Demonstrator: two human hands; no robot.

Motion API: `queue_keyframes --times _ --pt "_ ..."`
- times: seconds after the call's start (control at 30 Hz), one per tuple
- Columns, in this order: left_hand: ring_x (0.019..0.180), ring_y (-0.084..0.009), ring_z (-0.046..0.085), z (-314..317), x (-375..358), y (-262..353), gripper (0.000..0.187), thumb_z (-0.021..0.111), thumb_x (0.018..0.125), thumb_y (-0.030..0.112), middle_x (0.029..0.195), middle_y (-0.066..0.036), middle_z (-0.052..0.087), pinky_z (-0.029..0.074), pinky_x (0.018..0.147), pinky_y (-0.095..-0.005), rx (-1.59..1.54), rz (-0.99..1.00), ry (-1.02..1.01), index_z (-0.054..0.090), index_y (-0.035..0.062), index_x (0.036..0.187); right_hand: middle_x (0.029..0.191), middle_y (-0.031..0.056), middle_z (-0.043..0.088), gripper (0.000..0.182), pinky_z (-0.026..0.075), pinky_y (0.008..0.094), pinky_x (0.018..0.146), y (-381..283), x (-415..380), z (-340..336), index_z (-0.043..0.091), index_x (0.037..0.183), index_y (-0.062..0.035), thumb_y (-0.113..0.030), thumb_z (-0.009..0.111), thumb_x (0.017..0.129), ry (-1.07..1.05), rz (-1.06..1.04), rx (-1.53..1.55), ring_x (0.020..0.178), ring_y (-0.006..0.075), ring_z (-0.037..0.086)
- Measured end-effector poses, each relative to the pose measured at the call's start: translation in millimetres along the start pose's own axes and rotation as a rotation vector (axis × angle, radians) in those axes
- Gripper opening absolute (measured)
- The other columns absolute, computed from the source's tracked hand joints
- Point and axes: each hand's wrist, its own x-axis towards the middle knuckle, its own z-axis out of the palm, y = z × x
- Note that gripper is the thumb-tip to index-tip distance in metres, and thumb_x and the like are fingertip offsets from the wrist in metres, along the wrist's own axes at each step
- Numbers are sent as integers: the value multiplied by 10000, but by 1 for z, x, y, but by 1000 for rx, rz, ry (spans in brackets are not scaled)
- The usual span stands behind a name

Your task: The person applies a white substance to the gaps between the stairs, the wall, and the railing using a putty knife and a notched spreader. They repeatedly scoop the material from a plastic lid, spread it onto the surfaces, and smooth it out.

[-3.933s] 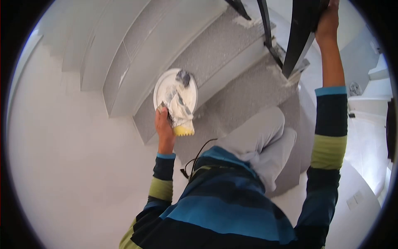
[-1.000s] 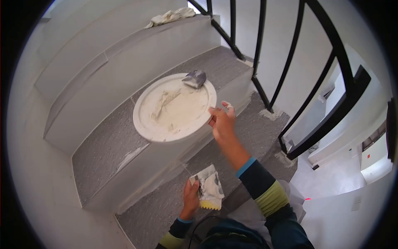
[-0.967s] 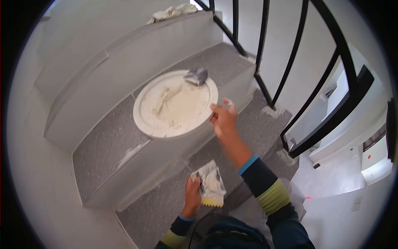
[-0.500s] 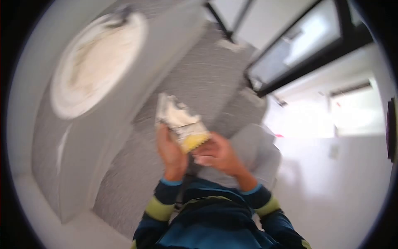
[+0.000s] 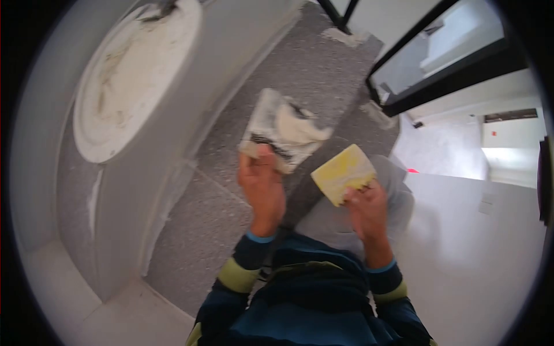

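My left hand (image 5: 261,184) is closed on the near edge of a flat, pale spreader plate (image 5: 262,118), smeared with dark marks. A mound of creamy white paste (image 5: 297,127) lies on that plate. My right hand (image 5: 369,210) pinches a square yellow scraper (image 5: 340,170) by its lower right edge, its face streaked with pale residue. The scraper is apart from the plate, to its right. Up at the left is a round white tub lid or basin (image 5: 83,130) coated inside with the same kind of creamy paste; a dark tool (image 5: 164,8) rests at its top edge.
Speckled grey stone steps (image 5: 202,230) run beneath my hands, beside a grey curved side wall (image 5: 133,213). Black metal railing (image 5: 450,81) stands at the upper right, with whitish patches at its feet. A drop to a lower floor (image 5: 447,147) shows beyond it.
My hands have moved apart. The yellow scraper, earlier against the plate, is now held away to the right. The plate has moved up and right, and its paste sits in a mound.
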Motion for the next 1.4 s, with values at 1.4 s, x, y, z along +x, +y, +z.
queue_keyframes --times 1.4 --pt "1073 -222 491 -3 67 -37 356 515 899 197 1231 -101 470 405 907 -374 718 230 -458 451 18 1200 692 84 618 423 474 252 491 -79 135 212 528 1103 64 -138 656 753 186 -1366 -759 560 128 580"
